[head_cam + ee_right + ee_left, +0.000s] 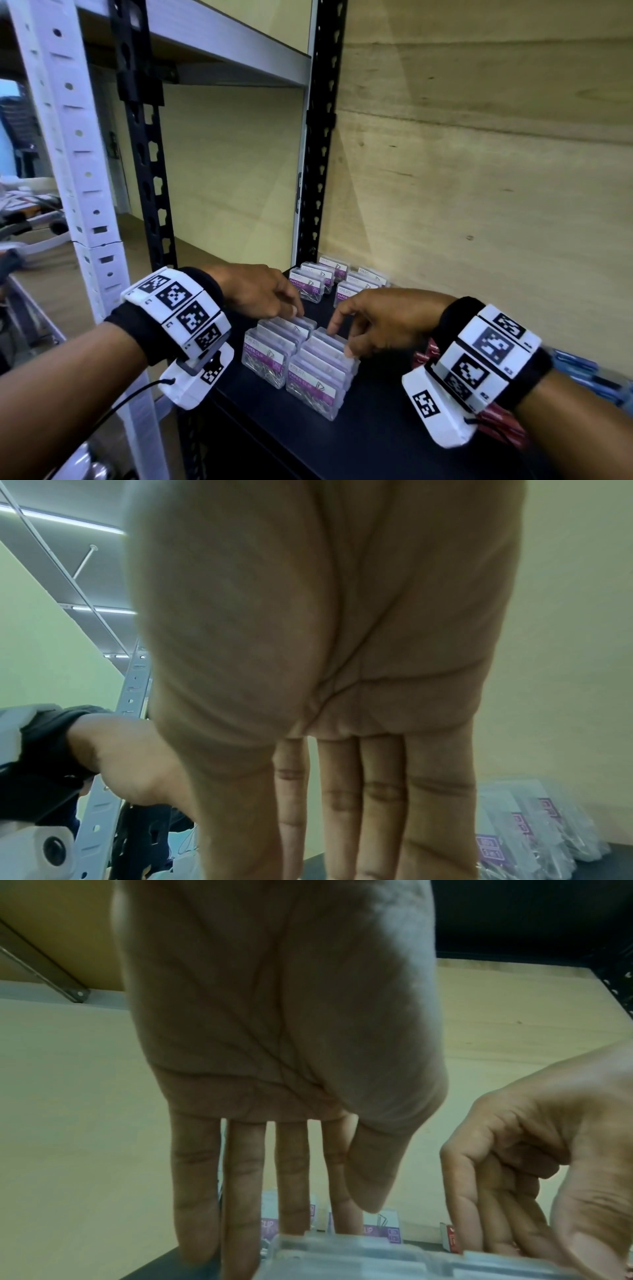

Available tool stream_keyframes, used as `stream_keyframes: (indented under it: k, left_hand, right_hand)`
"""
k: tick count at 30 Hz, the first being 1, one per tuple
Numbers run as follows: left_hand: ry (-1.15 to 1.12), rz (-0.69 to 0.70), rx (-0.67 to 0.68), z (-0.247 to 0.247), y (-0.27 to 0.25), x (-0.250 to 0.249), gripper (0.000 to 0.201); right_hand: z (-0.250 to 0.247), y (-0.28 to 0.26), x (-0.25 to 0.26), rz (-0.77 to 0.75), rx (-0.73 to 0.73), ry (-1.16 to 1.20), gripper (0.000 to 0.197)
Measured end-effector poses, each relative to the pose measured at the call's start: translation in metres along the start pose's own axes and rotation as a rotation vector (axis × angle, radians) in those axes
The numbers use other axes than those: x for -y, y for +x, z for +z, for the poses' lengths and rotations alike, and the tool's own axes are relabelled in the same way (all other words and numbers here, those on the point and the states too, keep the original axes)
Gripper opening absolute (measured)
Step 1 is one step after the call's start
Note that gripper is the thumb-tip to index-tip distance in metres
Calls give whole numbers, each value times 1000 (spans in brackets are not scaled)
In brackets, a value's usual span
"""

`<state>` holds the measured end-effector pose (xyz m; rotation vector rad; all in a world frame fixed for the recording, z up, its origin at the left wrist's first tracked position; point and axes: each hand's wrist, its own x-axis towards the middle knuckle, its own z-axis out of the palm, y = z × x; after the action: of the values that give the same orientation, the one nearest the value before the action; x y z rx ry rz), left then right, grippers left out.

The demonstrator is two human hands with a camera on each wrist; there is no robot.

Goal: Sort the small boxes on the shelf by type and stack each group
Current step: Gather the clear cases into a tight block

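left hand (260,291): straight fingers on near clip boxes (294,356) | right hand (373,317): fingers likewise extended, touching | behind: second box group (337,279) (red packets (424,354) beside right wrist)

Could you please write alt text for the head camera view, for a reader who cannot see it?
Both hands reach over two near rows of clear paper clip boxes on a black shelf: the left hand touches the left row, the right hand the right. More boxes stand behind.
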<state>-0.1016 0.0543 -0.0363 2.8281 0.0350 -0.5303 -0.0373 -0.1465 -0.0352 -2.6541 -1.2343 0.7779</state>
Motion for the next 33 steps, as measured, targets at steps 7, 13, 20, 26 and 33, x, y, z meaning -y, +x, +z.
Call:
stream_keyframes:
  k: [7, 13, 20, 26, 33]
  left_hand:
    - [52, -10, -63, -16, 22, 6, 32]
    - [211, -3, -206, -39, 62, 8, 34]
    - [314, -20, -142, -39, 91, 11, 39]
    - [338, -31, -130, -37, 98, 12, 46]
    - [415, -28, -94, -39, 98, 7, 45]
  right_hand:
    - [-23, 16, -7, 8, -7, -37, 25]
    - [-59, 45, -21, 62, -219, -268, 21]
    - [-57, 73, -41, 135, -159, -386, 30]
    - [-55, 79, -48, 126, -170, -357, 24]
    - [-52, 78, -46, 143, -180, -377, 37]
